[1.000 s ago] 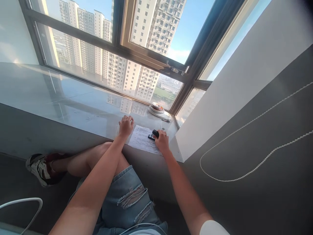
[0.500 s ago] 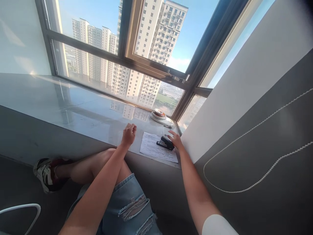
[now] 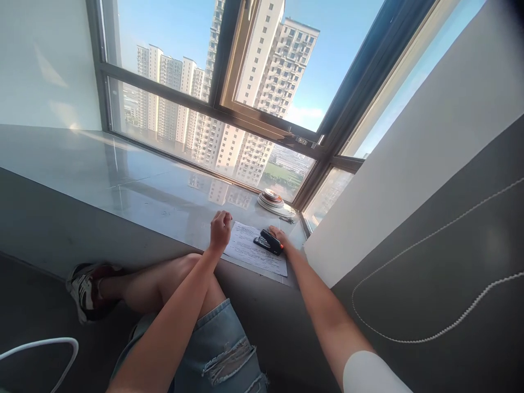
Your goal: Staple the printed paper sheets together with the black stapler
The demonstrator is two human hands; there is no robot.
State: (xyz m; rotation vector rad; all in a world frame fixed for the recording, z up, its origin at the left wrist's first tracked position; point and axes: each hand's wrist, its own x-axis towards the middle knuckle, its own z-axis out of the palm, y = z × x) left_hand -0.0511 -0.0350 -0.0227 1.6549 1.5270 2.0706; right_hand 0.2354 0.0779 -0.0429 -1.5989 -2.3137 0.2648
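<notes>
A black stapler (image 3: 269, 242), its jaws apart, lies on a printed sheet of paper (image 3: 241, 244) on the windowsill. My right hand (image 3: 279, 236) is at the stapler's far right side, its fingers closed against the body and partly hidden by it. Left of the paper's far corner, my left hand (image 3: 221, 229) is held in a loose fist above the sill. Whether anything small is in its curled fingers I cannot make out.
A stack of round plate-like pieces (image 3: 271, 201) stands by the window corner, with a small dark object (image 3: 286, 220) beside it. The glossy sill (image 3: 135, 191) runs left along the window. A beaded blind chain (image 3: 409, 341) hangs at the right.
My right hand has closed from spread fingers onto the stapler. Stapler and paper have slid left along the sill, closer to my left hand. The view has shifted slightly.
</notes>
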